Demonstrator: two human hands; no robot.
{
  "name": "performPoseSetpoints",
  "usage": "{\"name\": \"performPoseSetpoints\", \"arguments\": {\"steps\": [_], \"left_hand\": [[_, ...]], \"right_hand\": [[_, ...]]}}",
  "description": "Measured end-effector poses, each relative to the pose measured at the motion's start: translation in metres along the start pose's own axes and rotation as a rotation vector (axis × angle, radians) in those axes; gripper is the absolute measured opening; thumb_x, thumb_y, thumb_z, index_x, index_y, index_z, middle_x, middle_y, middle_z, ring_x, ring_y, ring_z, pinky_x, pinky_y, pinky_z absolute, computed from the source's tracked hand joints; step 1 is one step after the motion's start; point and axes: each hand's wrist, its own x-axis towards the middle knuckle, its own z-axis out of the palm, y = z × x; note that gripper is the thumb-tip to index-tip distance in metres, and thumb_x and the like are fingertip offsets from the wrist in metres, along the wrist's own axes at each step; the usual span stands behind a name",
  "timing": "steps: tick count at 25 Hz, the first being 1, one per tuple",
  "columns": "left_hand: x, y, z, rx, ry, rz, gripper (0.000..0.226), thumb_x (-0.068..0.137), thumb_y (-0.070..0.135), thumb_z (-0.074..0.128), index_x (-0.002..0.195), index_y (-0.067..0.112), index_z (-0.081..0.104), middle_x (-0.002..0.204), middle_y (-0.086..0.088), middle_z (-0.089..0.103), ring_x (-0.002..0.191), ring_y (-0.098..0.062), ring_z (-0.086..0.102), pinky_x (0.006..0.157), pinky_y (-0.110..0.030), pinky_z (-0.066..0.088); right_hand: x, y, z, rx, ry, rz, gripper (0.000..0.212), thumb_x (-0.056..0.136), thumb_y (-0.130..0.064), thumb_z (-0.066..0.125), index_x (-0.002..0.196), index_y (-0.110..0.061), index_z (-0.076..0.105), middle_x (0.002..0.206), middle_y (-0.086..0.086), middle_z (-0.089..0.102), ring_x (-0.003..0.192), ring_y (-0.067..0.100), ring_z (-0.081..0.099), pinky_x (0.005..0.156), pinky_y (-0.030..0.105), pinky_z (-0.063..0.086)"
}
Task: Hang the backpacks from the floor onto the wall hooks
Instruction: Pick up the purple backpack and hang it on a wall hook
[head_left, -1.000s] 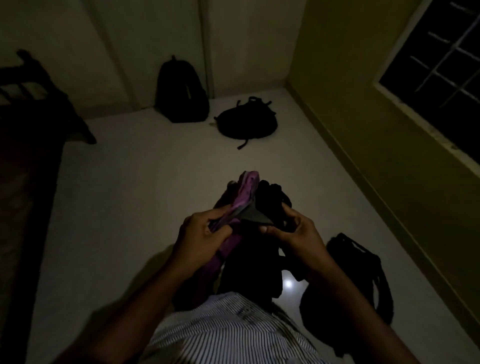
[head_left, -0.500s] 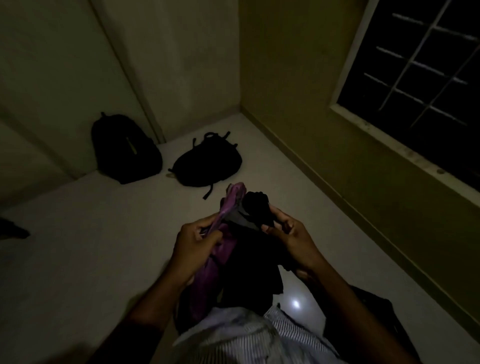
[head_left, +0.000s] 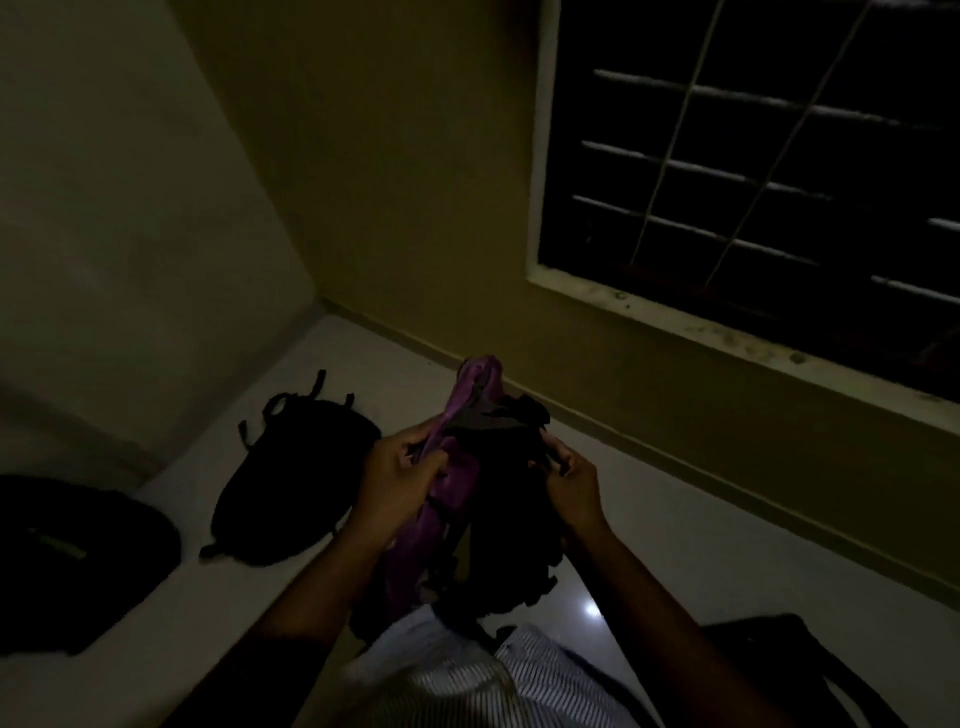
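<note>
At the far left edge a black backpack (head_left: 78, 561) sits on the pale floor (head_left: 701, 530), against the wall. Right of it, a second black backpack (head_left: 291, 483) lies flat on the floor, its straps pointing toward the far corner. Near the middle, the left hand (head_left: 400, 483) closes its grip on the purple strap (head_left: 467, 395) of a purple and black backpack (head_left: 498, 525), fingers curled tight around the fabric. This backpack is held up off the floor in front of the person's striped shirt (head_left: 493, 680). The right hand (head_left: 569, 480) pinches the black upper part of the same bag, thumb and fingers pressed together on it. At the near right corner another dark bag (head_left: 810, 660) rests on the floor, mostly hidden in shadow. Above it, on the yellow wall (head_left: 415, 208), a barred window (head_left: 753, 171) is dark.
</note>
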Motion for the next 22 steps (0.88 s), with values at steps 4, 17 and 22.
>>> {"name": "performPoseSetpoints", "arguments": {"steps": [4,17,22], "left_hand": [[0.09,0.014,0.001,0.098,-0.096,-0.013,0.041,0.083,-0.006,0.052,0.122,0.007,0.059,0.107,-0.001,0.066,0.079,-0.002,0.065,0.075,-0.015,0.051],[0.14,0.031,-0.003,-0.426,-0.126,-0.133,0.041,0.087,0.002,0.055,0.124,0.019,0.053,0.1,0.001,0.067,0.075,-0.008,0.07,0.068,-0.016,0.058],[0.128,0.021,-0.002,-0.428,-0.174,-0.155,0.045,0.09,0.009,0.052,0.135,0.012,0.047,0.131,-0.009,0.059,0.104,-0.017,0.063,0.079,-0.017,0.055]], "right_hand": [[0.063,-0.014,0.013,0.107,0.064,0.097,0.045,0.092,0.007,0.045,0.135,-0.004,0.047,0.138,0.016,0.05,0.125,0.034,0.051,0.083,0.023,0.052],[0.057,-0.097,0.085,0.227,-0.165,0.004,0.01,0.089,-0.023,0.059,0.097,-0.023,0.065,0.119,0.007,0.065,0.114,0.019,0.06,0.104,0.034,0.045],[0.068,-0.112,0.098,0.182,-0.06,0.005,0.013,0.079,-0.035,0.07,0.085,-0.026,0.064,0.105,0.005,0.07,0.103,0.021,0.066,0.099,0.04,0.051]]}}
